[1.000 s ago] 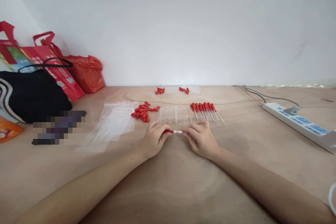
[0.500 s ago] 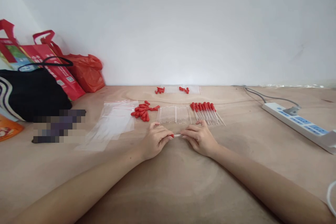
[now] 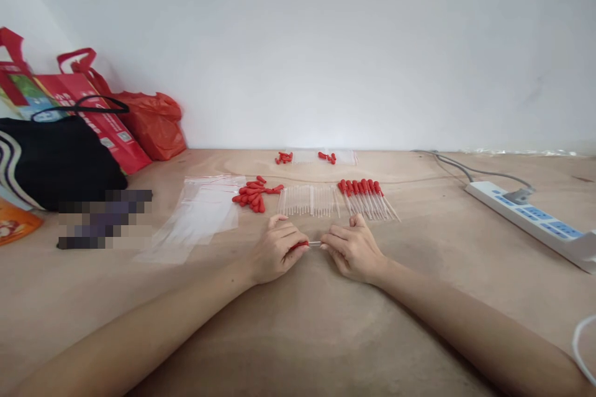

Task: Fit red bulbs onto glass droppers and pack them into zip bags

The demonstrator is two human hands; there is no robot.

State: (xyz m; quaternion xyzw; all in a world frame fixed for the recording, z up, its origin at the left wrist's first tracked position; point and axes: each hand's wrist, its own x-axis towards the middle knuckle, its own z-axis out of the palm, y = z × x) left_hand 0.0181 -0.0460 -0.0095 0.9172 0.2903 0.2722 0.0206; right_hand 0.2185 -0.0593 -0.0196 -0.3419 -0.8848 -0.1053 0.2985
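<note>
My left hand (image 3: 278, 249) pinches a red rubber bulb (image 3: 299, 245), mostly hidden by the fingers. My right hand (image 3: 352, 248) grips a thin clear tube (image 3: 315, 244), whose middle shows between the two hands. Beyond my hands lies a row of clear tubes (image 3: 307, 200). Loose red bulbs (image 3: 254, 195) are heaped left of that row. On its right, several tubes with red bulbs on their ends (image 3: 365, 198) lie side by side.
Clear zip bags (image 3: 200, 214) lie at the left. Behind are more red bulbs (image 3: 284, 158) on clear bags. Red bags (image 3: 149, 124) and a black bag (image 3: 65, 164) stand far left. A white power strip (image 3: 526, 214) with grey cables lies at the right.
The red bulb shows more along my left fingers now, and both hands have stayed nearly in place. The view has tilted slightly.
</note>
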